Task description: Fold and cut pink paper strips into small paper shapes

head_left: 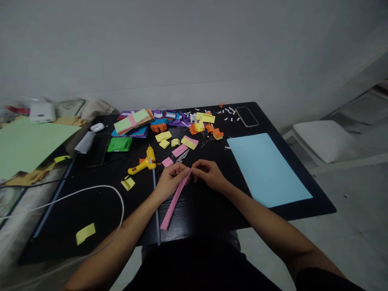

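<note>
Both my hands meet over the middle of a black table. My left hand and my right hand are closed in a pinch on the far end of a long pink paper strip, which runs back toward me. A yellow glue gun lies just left of my left hand, with a thin rod along the table below it. Scissors and small pink pieces lie just beyond my fingers.
A light blue sheet covers the table's right side, a phone beyond it. Piles of coloured folded paper and scraps fill the far edge. A white cable loops at left, near a green sheet. A white cushion lies on the floor.
</note>
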Action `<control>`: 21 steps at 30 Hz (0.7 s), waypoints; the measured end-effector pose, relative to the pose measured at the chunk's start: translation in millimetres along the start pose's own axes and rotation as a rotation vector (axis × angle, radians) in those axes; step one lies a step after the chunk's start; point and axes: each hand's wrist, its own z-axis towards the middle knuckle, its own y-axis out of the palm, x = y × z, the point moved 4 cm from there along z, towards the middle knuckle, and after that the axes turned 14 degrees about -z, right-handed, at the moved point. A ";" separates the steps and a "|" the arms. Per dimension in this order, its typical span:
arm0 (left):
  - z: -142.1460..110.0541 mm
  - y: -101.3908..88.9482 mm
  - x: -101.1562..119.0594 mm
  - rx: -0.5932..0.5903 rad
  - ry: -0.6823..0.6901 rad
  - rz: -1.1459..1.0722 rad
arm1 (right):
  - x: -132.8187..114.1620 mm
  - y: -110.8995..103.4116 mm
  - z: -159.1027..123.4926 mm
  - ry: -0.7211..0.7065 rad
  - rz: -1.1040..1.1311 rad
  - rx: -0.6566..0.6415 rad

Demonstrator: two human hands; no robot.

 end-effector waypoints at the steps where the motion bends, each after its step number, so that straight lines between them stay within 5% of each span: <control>1: 0.4 0.0 -0.2 -0.013 -0.012 -0.008 | 0.5 0.0 0.4 0.001 -0.002 0.000; 12: 1.6 -3.7 4.4 0.146 0.104 0.106 | 2.9 -0.6 3.8 0.007 -0.042 0.015; 21: 0.0 3.2 -7.1 0.078 -0.142 -0.146 | 4.0 -8.8 6.9 0.027 -0.062 0.086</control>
